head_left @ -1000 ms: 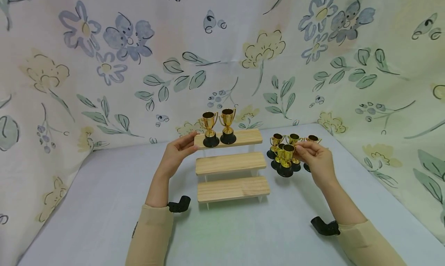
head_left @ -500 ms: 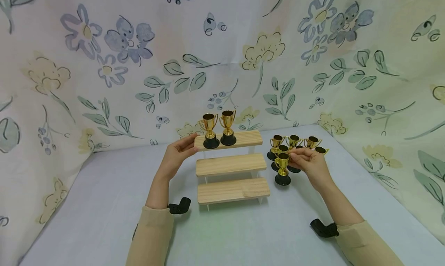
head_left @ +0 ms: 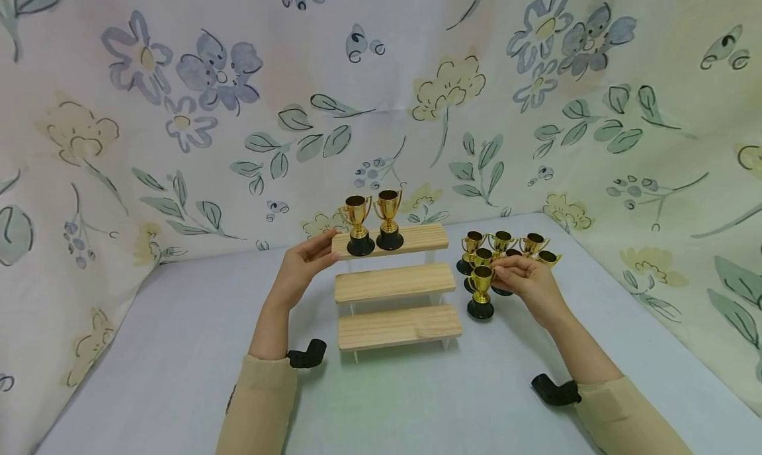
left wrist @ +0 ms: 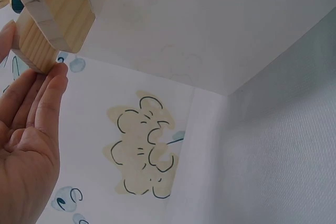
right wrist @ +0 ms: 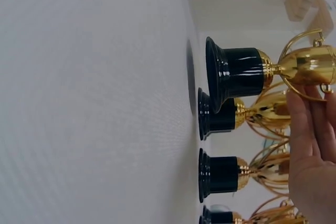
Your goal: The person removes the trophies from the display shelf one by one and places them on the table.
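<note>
My left hand (head_left: 300, 270) pinches the left end of the top wooden shelf (head_left: 423, 237) of a three-tier display stand; in the left wrist view its thumb and fingers (left wrist: 50, 98) lie on either side of the board. Two gold trophy cups with black bases, a left one (head_left: 357, 210) and a right one (head_left: 389, 207), stand upright on that shelf. To the right of the stand, my right hand (head_left: 530, 283) pinches another small trophy (head_left: 481, 280) by its handle side. The right wrist view shows this trophy's black base (right wrist: 241, 72) just off the tabletop, its shadow beside it.
Several more gold trophies (head_left: 532, 243) stand on the white-covered table (head_left: 417, 402) behind and beside my right hand. The stand's middle shelf (head_left: 393, 283) and lower shelf (head_left: 393, 328) sit on clear supports. A floral cloth (head_left: 286, 177) hangs behind.
My right hand has drawn one trophy out of the group, toward me and slightly left. The left hand still holds the top shelf, and the two trophies there have not moved.
</note>
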Demonstrator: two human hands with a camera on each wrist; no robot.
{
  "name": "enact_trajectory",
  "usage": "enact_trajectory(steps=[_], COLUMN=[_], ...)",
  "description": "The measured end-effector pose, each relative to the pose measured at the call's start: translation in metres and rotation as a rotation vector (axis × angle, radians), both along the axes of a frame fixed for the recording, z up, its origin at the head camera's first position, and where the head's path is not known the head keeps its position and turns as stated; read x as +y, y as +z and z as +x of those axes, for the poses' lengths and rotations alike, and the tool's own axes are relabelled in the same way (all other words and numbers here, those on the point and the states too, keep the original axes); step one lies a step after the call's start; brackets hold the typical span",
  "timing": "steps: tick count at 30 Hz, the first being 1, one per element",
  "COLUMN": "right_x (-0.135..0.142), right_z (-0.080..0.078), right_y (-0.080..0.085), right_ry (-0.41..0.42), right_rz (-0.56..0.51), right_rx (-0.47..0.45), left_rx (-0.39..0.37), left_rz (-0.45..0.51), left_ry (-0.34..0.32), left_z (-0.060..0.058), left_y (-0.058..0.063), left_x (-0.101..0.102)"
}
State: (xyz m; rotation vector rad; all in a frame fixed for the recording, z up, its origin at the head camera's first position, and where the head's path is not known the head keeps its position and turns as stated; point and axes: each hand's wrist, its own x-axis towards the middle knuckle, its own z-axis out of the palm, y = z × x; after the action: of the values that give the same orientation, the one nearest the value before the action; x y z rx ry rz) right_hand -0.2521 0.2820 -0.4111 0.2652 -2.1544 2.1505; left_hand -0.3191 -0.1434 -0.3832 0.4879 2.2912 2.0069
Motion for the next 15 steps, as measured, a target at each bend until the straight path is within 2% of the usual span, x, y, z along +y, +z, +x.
enact_trajectory(steps=[15], right_x=[0.0078], right_z=[0.0004], right_y=[-0.0017], right_ry=[0.031], right_rz=[0.002], right_rx=[-0.034], left_rx=[0.001], left_rz=[0.015], left_ry=[-0.01], left_z=[0.0011], left_y=[-0.0001], left_x=[0.0])
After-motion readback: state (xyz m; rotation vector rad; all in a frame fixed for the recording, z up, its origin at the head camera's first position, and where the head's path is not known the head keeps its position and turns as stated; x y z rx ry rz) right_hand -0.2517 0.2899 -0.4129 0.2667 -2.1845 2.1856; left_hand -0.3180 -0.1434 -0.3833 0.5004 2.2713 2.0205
